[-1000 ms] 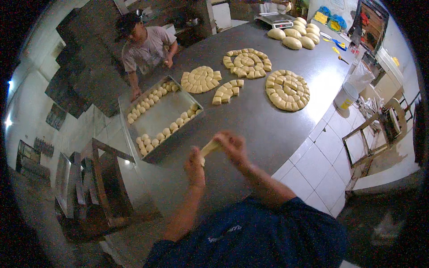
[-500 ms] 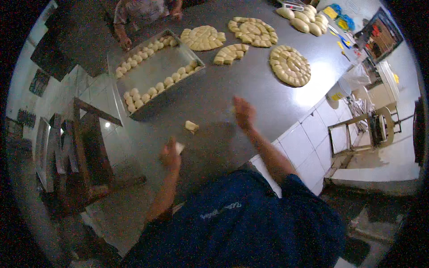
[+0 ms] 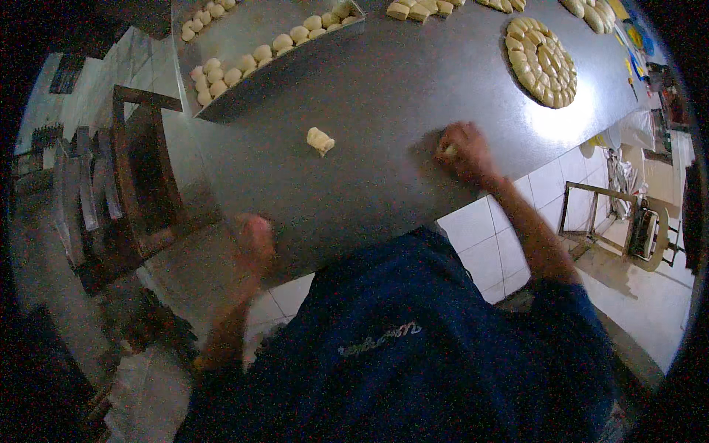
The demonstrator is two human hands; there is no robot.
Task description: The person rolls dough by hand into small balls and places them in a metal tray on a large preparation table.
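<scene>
My right hand (image 3: 464, 150) is curled low over the steel table (image 3: 384, 192), closed round a small piece of pale dough (image 3: 450, 150). At the table's near left, my left hand (image 3: 255, 242) is closed and blurred; what it holds, if anything, is hidden. A lumpy dough piece (image 3: 320, 140) lies alone between and above the hands. Beyond it, a metal tray (image 3: 266, 77) holds several dough balls (image 3: 262, 53) in rows. A round slab of cut dough (image 3: 539, 63) lies at the back right.
More cut dough (image 3: 417, 10) and larger dough loaves (image 3: 591, 15) are along the far side. A dark wooden rack with trays (image 3: 151, 170) stands left. A metal frame (image 3: 598, 221) stands right of the table, on a tiled floor (image 3: 480, 255).
My hands have separated from the stretched dough, leaving a piece on the table. My right hand has moved rightward, my left hand down and left. The view has tipped, cutting off the co-worker.
</scene>
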